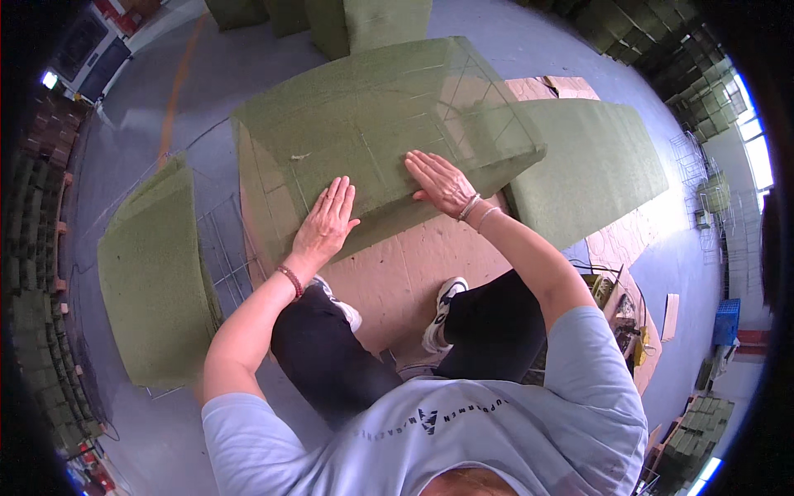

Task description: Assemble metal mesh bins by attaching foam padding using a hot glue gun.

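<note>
A large box-shaped wire frame wrapped in green mesh (380, 107) lies in front of me, its thin wires showing through the fabric. My left hand (325, 227) rests flat on the near part of the mesh, fingers stretched out and close together. To the right, my right hand (444, 183) also lies on the mesh, fingers extended and thumb apart. Neither hand grips anything. A small pale scrap (300, 157) sits on the mesh beyond my left hand. Under the frame, brown cardboard (397, 273) covers the floor.
Another green mesh piece (153, 281) stands at left, beside bare wire frames (222, 248). A green sheet (591, 169) lies at right. Green blocks (372, 21) stand at the far side. Tools with yellow parts (641, 343) lie near my right knee. A blue crate (726, 322) is farther right.
</note>
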A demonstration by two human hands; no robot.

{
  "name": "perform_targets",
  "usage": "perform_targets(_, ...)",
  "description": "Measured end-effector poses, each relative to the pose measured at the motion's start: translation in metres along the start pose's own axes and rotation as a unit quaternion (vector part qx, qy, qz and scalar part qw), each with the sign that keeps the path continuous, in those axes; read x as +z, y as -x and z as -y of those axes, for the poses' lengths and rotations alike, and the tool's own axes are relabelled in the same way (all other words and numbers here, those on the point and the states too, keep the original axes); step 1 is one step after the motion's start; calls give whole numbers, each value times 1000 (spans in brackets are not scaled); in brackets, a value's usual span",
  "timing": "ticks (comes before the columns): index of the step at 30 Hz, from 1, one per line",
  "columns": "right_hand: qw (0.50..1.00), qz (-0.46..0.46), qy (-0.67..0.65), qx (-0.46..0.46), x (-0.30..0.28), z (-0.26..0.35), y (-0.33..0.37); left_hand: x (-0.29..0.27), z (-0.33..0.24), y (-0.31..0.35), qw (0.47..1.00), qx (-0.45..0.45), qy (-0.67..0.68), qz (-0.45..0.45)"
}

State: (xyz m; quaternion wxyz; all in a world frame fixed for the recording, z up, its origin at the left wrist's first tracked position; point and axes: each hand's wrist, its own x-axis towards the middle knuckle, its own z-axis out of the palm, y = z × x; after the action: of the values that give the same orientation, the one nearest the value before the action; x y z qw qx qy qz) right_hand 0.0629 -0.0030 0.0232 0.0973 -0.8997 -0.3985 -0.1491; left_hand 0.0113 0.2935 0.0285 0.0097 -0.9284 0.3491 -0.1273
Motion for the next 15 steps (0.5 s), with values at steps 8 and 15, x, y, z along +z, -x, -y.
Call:
perform_targets(8, 996, -73, 35, 23, 10, 6, 4, -2, 2, -6, 999, -4, -44, 12)
perform_targets(15, 997, -74, 13, 36, 5, 18, 7, -3, 1, -2, 1000, 14, -27, -8)
